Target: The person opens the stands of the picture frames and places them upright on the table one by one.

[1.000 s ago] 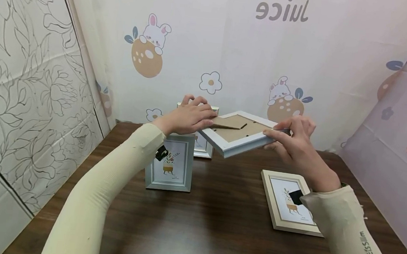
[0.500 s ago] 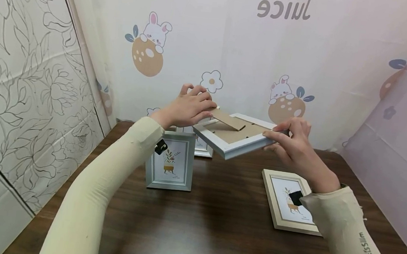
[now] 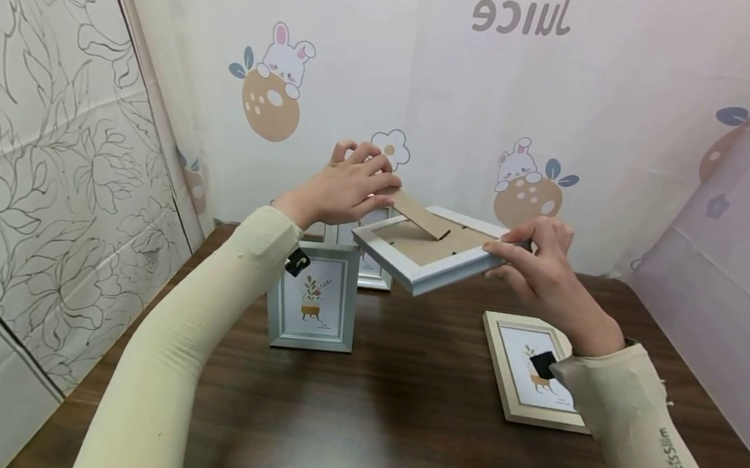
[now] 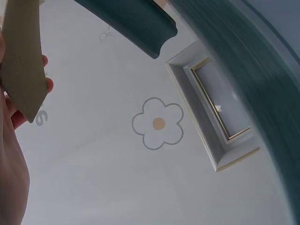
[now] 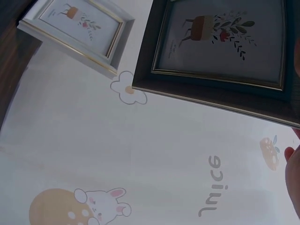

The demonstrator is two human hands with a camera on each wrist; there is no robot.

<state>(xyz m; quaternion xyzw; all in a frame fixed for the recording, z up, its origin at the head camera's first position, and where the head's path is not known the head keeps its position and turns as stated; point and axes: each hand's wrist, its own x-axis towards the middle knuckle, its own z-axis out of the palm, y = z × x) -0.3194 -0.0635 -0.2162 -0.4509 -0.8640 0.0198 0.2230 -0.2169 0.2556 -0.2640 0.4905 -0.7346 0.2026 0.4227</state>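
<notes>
A white-edged picture frame (image 3: 456, 263) is held up over the table, its brown back facing upward. My right hand (image 3: 541, 265) grips its right corner, thumb on top and fingers beneath. At the far side, my left hand (image 3: 349, 186) pinches the free end of the brown stand leg (image 3: 423, 216), which is tilted up from the backing board. The left wrist view shows fingers on this stand leg (image 4: 23, 61). Seen from below in the right wrist view, the held picture frame (image 5: 220, 51) has a potted-plant print on its front.
A grey-green picture frame (image 3: 321, 304) stands upright below my left wrist. Behind it stands a white picture frame (image 3: 377, 283), partly covered. On the right, a cream picture frame (image 3: 528, 369) sits beneath my right forearm on the dark wooden table (image 3: 398, 417). A patterned curtain (image 3: 430, 81) hangs behind.
My left hand has risen, and the stand leg has swung up from nearly flat to a clear tilt. The right hand and the frame have hardly moved.
</notes>
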